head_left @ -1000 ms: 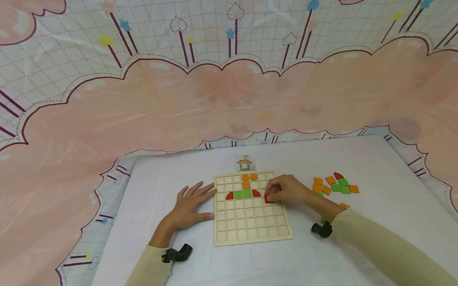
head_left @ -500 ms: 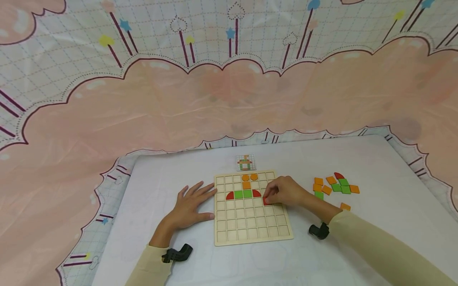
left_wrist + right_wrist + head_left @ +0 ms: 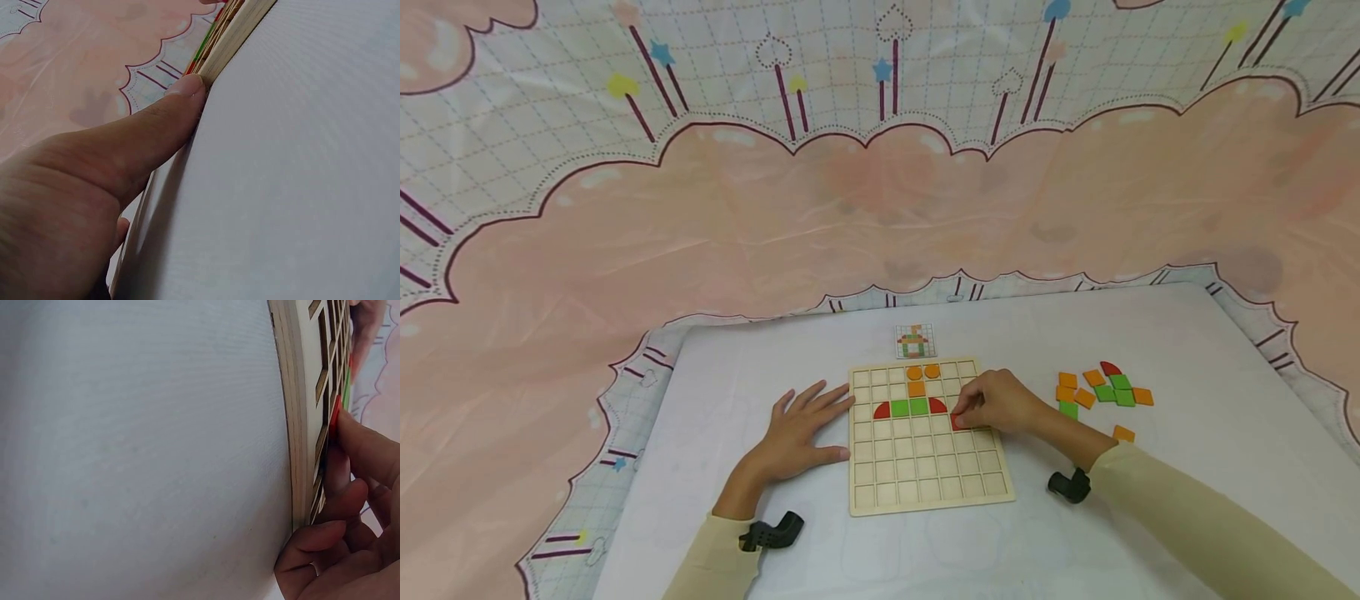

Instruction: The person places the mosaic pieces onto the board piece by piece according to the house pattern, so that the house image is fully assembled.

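Observation:
A square wooden grid board (image 3: 927, 468) lies on the white table. My left hand (image 3: 805, 433) is spread flat, its fingertips and thumb touching the board's left edge; the thumb (image 3: 156, 125) meets that edge in the left wrist view. My right hand (image 3: 1000, 402) pinches a red piece (image 3: 957, 422) over the right part of the grid, and the red piece (image 3: 335, 417) shows under the thumb in the right wrist view. On the board are two orange circles (image 3: 913, 373), an orange square (image 3: 916, 389), two green squares (image 3: 899, 408) and a red quarter piece (image 3: 882, 411) at each end.
A small pattern card (image 3: 914, 341) lies just behind the board. To the right, loose orange squares (image 3: 1067, 380), green squares (image 3: 1124, 398) and a red quarter piece (image 3: 1109, 368) are scattered on the white table (image 3: 760, 350). Patterned cloth (image 3: 850, 225) surrounds the table.
Over the last second my right hand shifted slightly left and toward me with the red piece, then stayed in place. My left hand and the board have not moved.

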Action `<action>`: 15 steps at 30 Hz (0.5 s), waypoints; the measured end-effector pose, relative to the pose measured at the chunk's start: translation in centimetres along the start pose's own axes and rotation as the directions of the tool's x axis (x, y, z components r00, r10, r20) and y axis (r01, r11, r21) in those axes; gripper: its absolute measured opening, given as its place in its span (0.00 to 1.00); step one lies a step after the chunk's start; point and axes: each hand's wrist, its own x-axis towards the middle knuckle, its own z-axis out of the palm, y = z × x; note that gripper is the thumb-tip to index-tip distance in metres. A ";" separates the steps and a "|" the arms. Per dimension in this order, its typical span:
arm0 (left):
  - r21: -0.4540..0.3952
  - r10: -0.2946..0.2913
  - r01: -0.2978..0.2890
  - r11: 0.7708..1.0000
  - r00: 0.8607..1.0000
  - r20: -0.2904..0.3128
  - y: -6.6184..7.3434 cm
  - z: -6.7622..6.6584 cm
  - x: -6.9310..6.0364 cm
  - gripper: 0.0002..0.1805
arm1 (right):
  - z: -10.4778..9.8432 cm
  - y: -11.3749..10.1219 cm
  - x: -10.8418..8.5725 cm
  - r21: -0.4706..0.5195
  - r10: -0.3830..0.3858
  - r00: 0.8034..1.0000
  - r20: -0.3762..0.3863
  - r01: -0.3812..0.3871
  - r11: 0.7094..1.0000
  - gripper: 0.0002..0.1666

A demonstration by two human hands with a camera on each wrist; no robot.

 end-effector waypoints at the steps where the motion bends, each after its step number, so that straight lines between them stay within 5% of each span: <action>1: 0.001 0.002 -0.002 1.000 1.000 -0.001 0.0 0.0 0.0 0.45 | 0.0 0.0 0.0 0.002 0.005 1.000 -0.001 -0.005 1.000 0.03; 15: 0.002 0.000 0.000 1.000 1.000 0.004 -0.2 0.1 0.1 0.46 | -0.3 0.1 -0.4 -0.010 0.000 1.000 0.007 0.000 1.000 0.03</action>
